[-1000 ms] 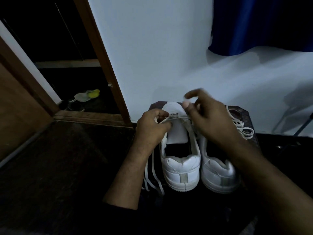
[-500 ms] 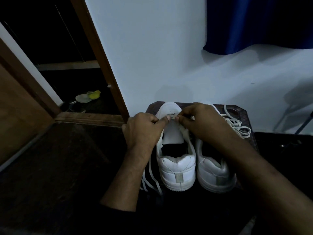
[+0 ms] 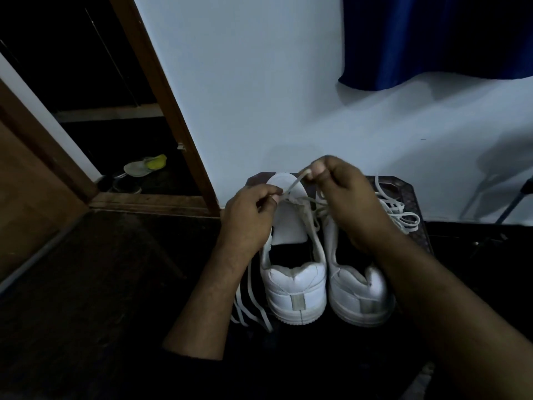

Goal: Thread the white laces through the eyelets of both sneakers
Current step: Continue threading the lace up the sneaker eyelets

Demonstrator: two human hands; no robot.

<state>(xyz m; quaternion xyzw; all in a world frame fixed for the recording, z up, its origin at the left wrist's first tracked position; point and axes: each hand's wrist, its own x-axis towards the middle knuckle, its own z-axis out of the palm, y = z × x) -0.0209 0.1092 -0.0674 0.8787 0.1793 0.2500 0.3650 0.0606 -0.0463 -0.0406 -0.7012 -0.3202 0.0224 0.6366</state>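
Observation:
Two white sneakers stand side by side on a dark stool [image 3: 415, 194], heels toward me. Over the left sneaker [image 3: 294, 287], my left hand [image 3: 248, 215] pinches the white lace [image 3: 294, 184] near the tongue. My right hand [image 3: 343, 194] is raised a little and pinches the same lace's end between thumb and finger, pulling it up and to the right. The right sneaker [image 3: 360, 298] is partly hidden under my right wrist. A second loose lace [image 3: 401, 215] lies bunched at its far right. More lace ends [image 3: 248, 301] hang down left of the left sneaker.
A pale wall [image 3: 259, 96] rises right behind the stool, with a blue curtain [image 3: 432, 39] upper right. A brown door frame [image 3: 161, 96] slants at left, with a dark doorway and a yellow-and-white object [image 3: 147, 166] on the floor beyond. Dark floor [image 3: 101, 284] lies left.
My right hand has lifted from the tongue and drawn the lace end upward and to the right. My left hand keeps its pinch at the eyelets.

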